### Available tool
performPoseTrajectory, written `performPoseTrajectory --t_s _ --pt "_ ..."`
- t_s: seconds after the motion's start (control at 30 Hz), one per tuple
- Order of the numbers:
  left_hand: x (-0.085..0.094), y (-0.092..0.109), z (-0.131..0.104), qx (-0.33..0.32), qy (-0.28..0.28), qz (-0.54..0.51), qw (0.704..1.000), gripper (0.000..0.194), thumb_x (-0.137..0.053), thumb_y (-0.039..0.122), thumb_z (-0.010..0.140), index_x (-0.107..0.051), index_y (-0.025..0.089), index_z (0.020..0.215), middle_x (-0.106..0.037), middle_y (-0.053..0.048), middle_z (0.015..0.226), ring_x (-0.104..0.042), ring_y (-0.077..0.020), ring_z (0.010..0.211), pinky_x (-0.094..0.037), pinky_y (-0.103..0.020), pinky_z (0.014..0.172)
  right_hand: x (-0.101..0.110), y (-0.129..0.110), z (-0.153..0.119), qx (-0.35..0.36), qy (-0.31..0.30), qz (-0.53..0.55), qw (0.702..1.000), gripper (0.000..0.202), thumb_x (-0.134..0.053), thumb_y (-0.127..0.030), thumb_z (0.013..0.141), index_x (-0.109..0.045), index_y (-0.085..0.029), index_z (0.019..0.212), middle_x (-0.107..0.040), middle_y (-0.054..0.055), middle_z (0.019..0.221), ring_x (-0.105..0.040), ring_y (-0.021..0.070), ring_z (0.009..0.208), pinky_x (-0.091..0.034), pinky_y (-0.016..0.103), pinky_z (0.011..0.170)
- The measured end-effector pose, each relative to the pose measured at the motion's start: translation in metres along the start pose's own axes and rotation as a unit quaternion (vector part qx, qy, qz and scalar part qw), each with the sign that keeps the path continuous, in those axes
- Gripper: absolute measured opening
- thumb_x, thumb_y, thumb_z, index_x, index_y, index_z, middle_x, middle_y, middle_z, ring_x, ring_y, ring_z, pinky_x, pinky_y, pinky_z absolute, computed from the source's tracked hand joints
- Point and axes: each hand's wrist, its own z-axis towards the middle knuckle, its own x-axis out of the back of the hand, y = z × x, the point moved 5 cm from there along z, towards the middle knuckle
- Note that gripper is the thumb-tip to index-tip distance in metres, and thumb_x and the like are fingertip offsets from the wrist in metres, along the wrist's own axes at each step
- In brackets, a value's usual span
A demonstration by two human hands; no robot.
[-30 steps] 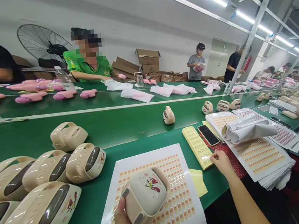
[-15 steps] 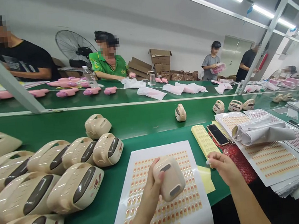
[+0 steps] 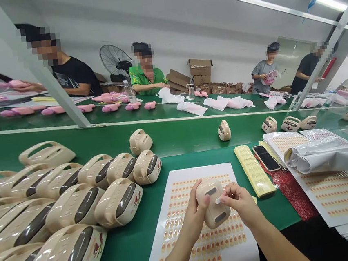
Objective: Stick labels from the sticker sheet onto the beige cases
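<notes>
My left hand (image 3: 195,216) grips a cream plastic housing (image 3: 212,214) by its left side, with the thumb on its face. Two dark grey oblong pads show on that face, one near the top and one near the bottom. Between thumb and fingertips, my right hand (image 3: 241,204) pinches a small white oval piece (image 3: 218,201), held right at the face between the pads; whether it touches I cannot tell. Beneath both hands lies a white sheet (image 3: 250,258) with rows of small orange-and-cream oval stickers, some spots in its middle rows looking blank.
Several cream housings (image 3: 119,201) with dark windows stand in rows on the left. To the right are a yellow sticker strip (image 3: 254,172), a phone (image 3: 266,158) and stacked sticker sheets (image 3: 326,210). Co-workers sit or stand beyond the green belt (image 3: 187,135).
My right hand has moved left from beside the yellow strip to the housing, bringing the small white piece along. My left hand still holds the housing. The view has shifted left.
</notes>
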Motion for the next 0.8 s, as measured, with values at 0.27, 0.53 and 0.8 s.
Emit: performPoseTrajectory --t_s 0.27,0.53,0.8 --pt "0.002 -0.007 0.0 0.054 0.027 -0.018 0.998 0.066 -0.057 0.059 0.068 -0.044 0.025 0.123 -0.054 -0.008 0.126 -0.051 -0.0298 0.112 -0.045 -0.037 0.087 0.007 -0.016 -0.022 0.217 0.089 -0.077 0.969 0.017 -0.054 -0.035 0.076 -0.057 -0.02 0.069 -0.046 0.003 0.079 -0.049 0.0146 0.069 -0.044 0.027 0.061" --pt "0.023 -0.027 -0.002 0.192 0.013 -0.269 0.944 0.051 -0.054 0.05 0.077 -0.054 0.022 0.119 -0.07 -0.006 0.101 -0.057 -0.0298 0.107 -0.049 -0.04 0.086 0.146 0.034 0.001 0.035 0.308 -0.253 0.916 0.022 -0.056 -0.041 0.064 -0.053 -0.02 0.058 -0.048 0.003 0.07 -0.05 0.0211 0.07 -0.044 0.036 0.068" --pt "0.057 -0.045 -0.008 0.089 -0.033 -0.37 0.924 0.069 -0.071 0.045 0.061 -0.045 0.04 0.125 -0.068 0.0 0.11 -0.057 -0.0315 0.107 -0.054 -0.042 0.073 0.122 0.036 -0.01 0.083 0.273 -0.367 0.886 0.016 -0.06 -0.019 0.067 -0.062 -0.018 0.083 -0.05 0.013 0.096 -0.043 0.0321 0.099 -0.031 0.051 0.091"
